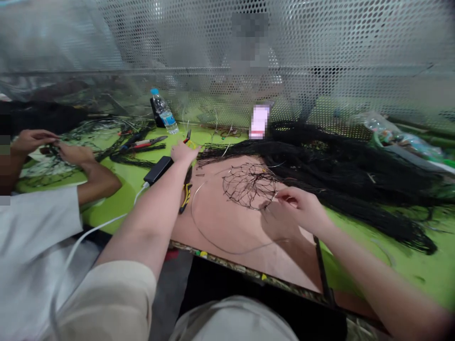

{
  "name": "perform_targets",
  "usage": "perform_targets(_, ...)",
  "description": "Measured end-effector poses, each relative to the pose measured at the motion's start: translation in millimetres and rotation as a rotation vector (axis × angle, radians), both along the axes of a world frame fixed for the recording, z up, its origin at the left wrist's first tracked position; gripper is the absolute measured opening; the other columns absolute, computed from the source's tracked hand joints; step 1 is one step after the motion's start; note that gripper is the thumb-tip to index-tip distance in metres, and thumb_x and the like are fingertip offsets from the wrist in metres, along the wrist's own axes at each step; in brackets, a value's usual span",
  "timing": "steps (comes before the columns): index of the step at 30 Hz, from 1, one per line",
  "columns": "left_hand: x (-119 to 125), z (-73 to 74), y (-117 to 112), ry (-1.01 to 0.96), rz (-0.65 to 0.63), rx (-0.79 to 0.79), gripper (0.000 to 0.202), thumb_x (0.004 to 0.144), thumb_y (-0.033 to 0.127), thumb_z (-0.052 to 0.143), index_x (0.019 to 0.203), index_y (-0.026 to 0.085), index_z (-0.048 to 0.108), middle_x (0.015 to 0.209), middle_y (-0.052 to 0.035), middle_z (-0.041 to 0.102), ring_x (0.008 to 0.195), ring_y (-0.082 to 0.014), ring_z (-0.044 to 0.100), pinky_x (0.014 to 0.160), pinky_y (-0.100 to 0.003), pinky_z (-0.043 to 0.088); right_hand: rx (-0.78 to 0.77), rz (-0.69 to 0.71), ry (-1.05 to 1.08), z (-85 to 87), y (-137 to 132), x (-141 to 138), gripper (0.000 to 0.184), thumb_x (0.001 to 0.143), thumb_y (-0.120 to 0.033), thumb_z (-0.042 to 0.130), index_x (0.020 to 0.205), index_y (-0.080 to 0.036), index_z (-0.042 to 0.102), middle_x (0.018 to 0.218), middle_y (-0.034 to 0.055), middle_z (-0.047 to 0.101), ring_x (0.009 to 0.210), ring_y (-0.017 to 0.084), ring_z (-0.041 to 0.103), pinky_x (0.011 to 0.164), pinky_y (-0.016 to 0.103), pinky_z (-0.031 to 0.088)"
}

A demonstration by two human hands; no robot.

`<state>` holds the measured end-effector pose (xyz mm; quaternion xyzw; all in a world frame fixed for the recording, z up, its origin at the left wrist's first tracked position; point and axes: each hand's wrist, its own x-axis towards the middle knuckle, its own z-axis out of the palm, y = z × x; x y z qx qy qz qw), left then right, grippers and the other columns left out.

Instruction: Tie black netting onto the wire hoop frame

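My right hand (pixel 300 202) pinches the rim of a round wire hoop with black netting (pixel 249 186) between thumb and fingers. The hoop lies over a pinkish-brown board (pixel 220 227). A long thin wire (pixel 213 241) curves across the board below it. My left hand (pixel 184 152) reaches to the far left corner of the board, beside a small tool with a red and black end (pixel 187 137). Its fingertips are mostly hidden, so I cannot make out whether it grips that tool. Pliers with yellow and black handles (pixel 185 198) lie beneath my left forearm.
A large heap of black netting (pixel 320 166) covers the right. A phone (pixel 259 122) and a water bottle (pixel 166 113) stand by the perforated metal screen (pixel 199 52). A black power bank (pixel 159 169) with a white cable lies left. A co-worker's hands (pixel 76 154) handle netting.
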<state>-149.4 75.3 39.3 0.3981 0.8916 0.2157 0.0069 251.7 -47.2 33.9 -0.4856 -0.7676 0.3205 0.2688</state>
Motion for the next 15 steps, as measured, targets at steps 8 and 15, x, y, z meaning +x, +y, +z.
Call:
perform_targets(8, -12, -24.8, 7, 0.18, -0.1, -0.251, 0.098, 0.072, 0.075, 0.063, 0.136, 0.003, 0.048, 0.136, -0.0335, 0.053, 0.131, -0.0453, 0.048, 0.109, -0.058, 0.033, 0.004, 0.151, -0.129, -13.9, -20, 9, 0.015, 0.09, -0.03, 0.053, 0.093, -0.025, 0.067, 0.085, 0.0018, 0.069, 0.072, 0.017, 0.06, 0.064, 0.028, 0.044)
perform_targets(15, 15, -5.5, -2, 0.18, -0.122, -0.072, 0.082, 0.083, 0.06, 0.064, 0.139, 0.002, 0.046, 0.146, -0.0331, 0.043, 0.135, -0.0443, 0.044, 0.107, -0.055, 0.036, 0.116, 0.175, -0.248, -14.9, -28, -3, 0.01, 0.087, -0.025, 0.056, 0.08, -0.021, 0.062, 0.073, 0.0014, 0.062, 0.066, 0.016, 0.054, 0.063, 0.027, 0.04)
